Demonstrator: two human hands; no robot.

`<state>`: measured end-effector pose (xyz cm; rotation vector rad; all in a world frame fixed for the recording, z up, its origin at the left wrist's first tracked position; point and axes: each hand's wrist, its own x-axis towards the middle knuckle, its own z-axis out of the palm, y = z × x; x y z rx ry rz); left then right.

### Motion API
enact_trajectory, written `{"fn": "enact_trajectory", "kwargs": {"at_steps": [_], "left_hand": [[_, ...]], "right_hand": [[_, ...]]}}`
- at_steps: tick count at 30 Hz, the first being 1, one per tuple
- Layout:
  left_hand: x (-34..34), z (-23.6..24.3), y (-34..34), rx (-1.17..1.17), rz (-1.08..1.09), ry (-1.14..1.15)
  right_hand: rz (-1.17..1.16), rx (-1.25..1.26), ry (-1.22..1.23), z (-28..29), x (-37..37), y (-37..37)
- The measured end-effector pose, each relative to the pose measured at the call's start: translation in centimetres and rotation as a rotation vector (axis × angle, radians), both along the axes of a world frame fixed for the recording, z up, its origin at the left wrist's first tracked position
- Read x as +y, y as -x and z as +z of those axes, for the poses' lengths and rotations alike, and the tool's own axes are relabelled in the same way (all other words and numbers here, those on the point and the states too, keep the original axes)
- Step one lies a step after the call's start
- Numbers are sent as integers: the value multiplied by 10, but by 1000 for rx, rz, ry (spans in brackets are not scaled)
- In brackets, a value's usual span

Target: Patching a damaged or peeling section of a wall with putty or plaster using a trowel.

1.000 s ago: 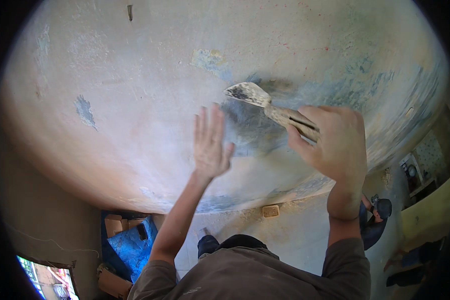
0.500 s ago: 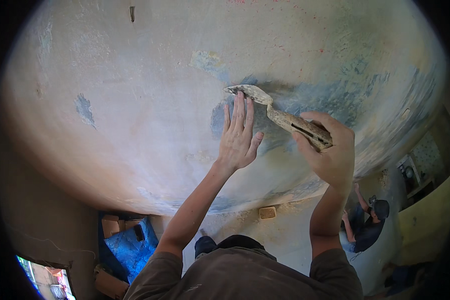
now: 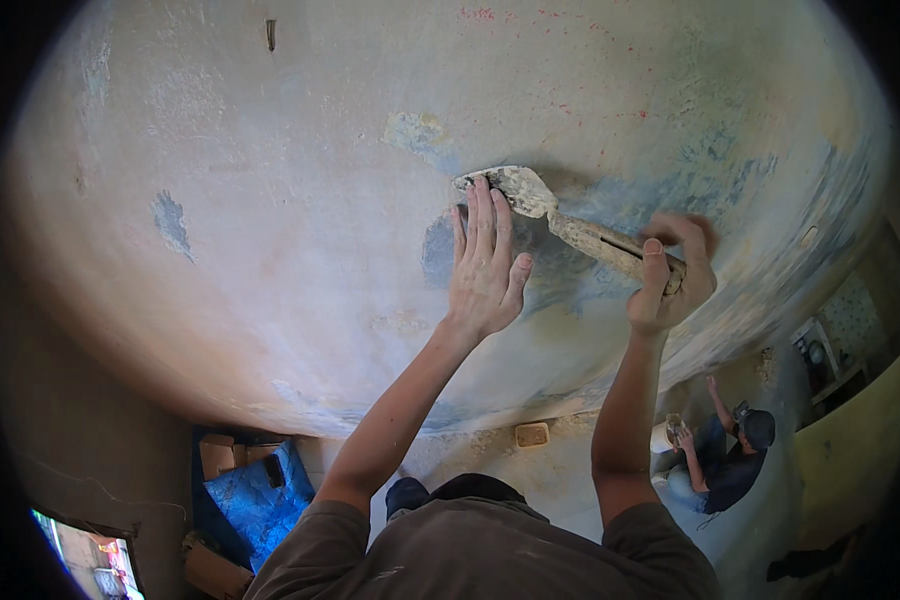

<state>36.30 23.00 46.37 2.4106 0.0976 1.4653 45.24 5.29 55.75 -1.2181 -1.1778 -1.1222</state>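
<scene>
A trowel (image 3: 528, 192) with a pale-caked metal blade and a slotted, worn handle lies across the wall (image 3: 300, 230), its tip toward the left. My right hand (image 3: 682, 285) grips the handle's end, thumb on the near side; the far fingers are slightly blurred. With fingers stretched out, my left hand (image 3: 485, 280) presses its fingertips on the blade near the tip. Around the blade the plastered wall shows a dark grey-blue patch (image 3: 438, 250), with scraped blue-grey areas spreading to the right. Whether the blade's far edge touches the wall I cannot tell.
On the floor below sits a small tan tray (image 3: 532, 435). A blue sheet (image 3: 260, 500) and cardboard boxes (image 3: 220, 455) lie at the lower left. At the lower right a person in a dark cap (image 3: 740, 450) sits near the wall, one arm raised.
My right hand has shifted right and changed its grip, and the trowel has tilted to show more of its blade. My left hand moved slightly right with it. The other person's raised hand has moved.
</scene>
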Motion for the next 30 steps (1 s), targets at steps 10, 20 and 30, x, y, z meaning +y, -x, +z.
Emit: {"fn": "enact_trajectory", "kwargs": {"at_steps": [10,20,30], "left_hand": [[-1,7,1,-14,-33,66],[1,16,8,74,64,-22],[3,7,8,-11,100,27]], "right_hand": [[1255,252,-196,28,33,23],[1313,264,-217,25,26,33],[1394,351,-290,7,32,13]]}}
